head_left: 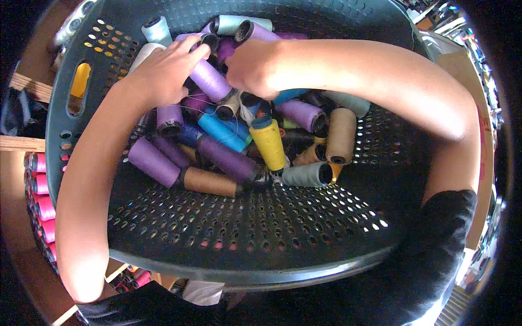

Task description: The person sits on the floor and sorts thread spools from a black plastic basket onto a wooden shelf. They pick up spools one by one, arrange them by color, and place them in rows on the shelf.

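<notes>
Both my hands reach into a dark perforated plastic basket [255, 271] among cones of sewing thread. My left hand [168, 68] is closed round a lilac thread cone [209, 79], fingers over its upper end and thumb near its side. Thin loose threads hang below that hand. Just to the right, my right hand [253, 68] is curled in a fist-like shape; its fingertips and whatever they hold are hidden. Close beneath the hands lie a beige cone [228, 105], a bright blue cone [222, 131] and a yellow cone [267, 144].
Around them lie a brown cone [210, 181], a tan cone [341, 135], a grey-green cone [304, 175] and several purple ones. Pink thread cones [44, 206] stand on a shelf at left. Cardboard [459, 81] stands beyond the basket's right side.
</notes>
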### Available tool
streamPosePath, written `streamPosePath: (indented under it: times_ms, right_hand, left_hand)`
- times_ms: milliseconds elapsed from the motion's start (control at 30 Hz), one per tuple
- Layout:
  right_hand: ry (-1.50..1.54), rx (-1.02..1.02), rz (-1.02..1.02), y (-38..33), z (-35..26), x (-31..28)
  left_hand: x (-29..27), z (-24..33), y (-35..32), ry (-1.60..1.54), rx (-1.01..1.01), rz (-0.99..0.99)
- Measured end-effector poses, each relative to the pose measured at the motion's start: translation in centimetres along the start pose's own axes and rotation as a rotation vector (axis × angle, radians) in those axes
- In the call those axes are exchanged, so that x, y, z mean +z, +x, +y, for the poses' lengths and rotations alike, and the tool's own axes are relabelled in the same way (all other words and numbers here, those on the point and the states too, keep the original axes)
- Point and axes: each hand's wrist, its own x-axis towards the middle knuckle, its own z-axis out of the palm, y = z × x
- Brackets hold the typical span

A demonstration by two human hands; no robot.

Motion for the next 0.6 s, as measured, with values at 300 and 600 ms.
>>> streamPosePath:
  times_ms: [300,600]
  right_hand:
    - [0.164,-0.065,-0.033,-1.6,2.4,0.5]
    - [0.004,0.038,0.283,-1.8,0.7,3.2]
  left_hand:
    - [-0.3,-0.9,-0.5,0.043,-0.090,-0.171]
    - [-1.4,-0.8,-0.3,0.024,-0.290,-0.378]
